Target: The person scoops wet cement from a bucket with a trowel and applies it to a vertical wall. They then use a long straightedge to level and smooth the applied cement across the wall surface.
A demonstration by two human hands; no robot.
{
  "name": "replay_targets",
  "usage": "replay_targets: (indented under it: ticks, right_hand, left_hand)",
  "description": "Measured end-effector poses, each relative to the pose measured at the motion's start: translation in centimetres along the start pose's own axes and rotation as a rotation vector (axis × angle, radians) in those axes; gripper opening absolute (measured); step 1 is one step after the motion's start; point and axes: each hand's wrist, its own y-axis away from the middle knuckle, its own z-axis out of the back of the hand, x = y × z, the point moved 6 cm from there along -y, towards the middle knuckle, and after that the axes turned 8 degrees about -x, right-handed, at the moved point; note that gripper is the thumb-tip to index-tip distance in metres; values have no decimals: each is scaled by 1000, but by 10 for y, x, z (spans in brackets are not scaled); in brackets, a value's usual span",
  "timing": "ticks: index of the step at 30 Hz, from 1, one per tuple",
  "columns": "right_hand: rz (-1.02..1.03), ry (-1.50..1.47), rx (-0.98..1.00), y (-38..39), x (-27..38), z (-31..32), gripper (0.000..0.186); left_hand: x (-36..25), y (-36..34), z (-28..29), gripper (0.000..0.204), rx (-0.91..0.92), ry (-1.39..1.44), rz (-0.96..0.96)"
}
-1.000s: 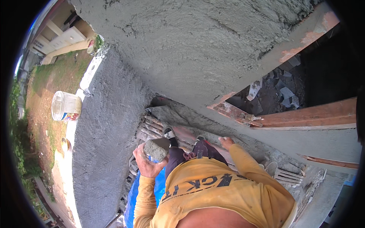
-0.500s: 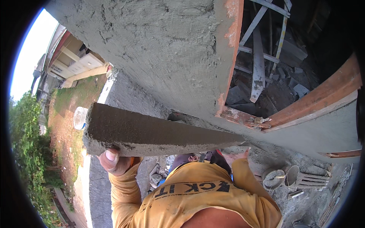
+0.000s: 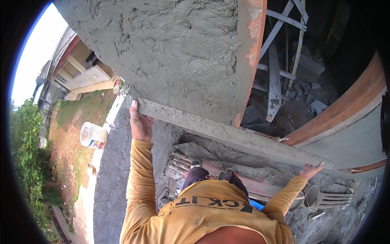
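Observation:
A long, mortar-coated screed board point(image 3: 221, 131) lies lengthwise against the wet grey plaster of the wall point(image 3: 162, 53), its narrow edge toward me. Near its left end my left hand point(image 3: 141, 124) is closed around it, the thumb on the edge. My right hand point(image 3: 312, 171) grips the board close to its right end, fingertips at its edge. Both arms are stretched out in yellow sleeves. The plaster above the board is rough and pitted. Where the board's far face meets the wall is hidden from me.
An orange-brown window frame point(image 3: 361, 110) opens onto a dark space with white wooden struts point(image 3: 276, 79) and rubble. A clear plastic tub point(image 3: 94, 135) stands on the ledge at left. Planks point(image 3: 252, 179) lie below my feet, with a bucket point(image 3: 311, 195) at lower right.
The board has gone up and forward to the wall and turned, so its narrow edge faces me rather than its broad face. My left hand has moved forward, my right hand outward to the right.

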Motion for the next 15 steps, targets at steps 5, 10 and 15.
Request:
replay_targets:
  ticks: [5,10,15]
  right_hand:
    - [275,38,0,38,117,-80,76]
    - [405,133,-38,62,186,-140,85]
    - [467,189,58,71,184,-182,80]
  left_hand:
    - [20,-59,-38,63,250,91,81]
    - [30,-106,-62,53,221,129,97]
    - [50,-149,-50,63,121,106,169]
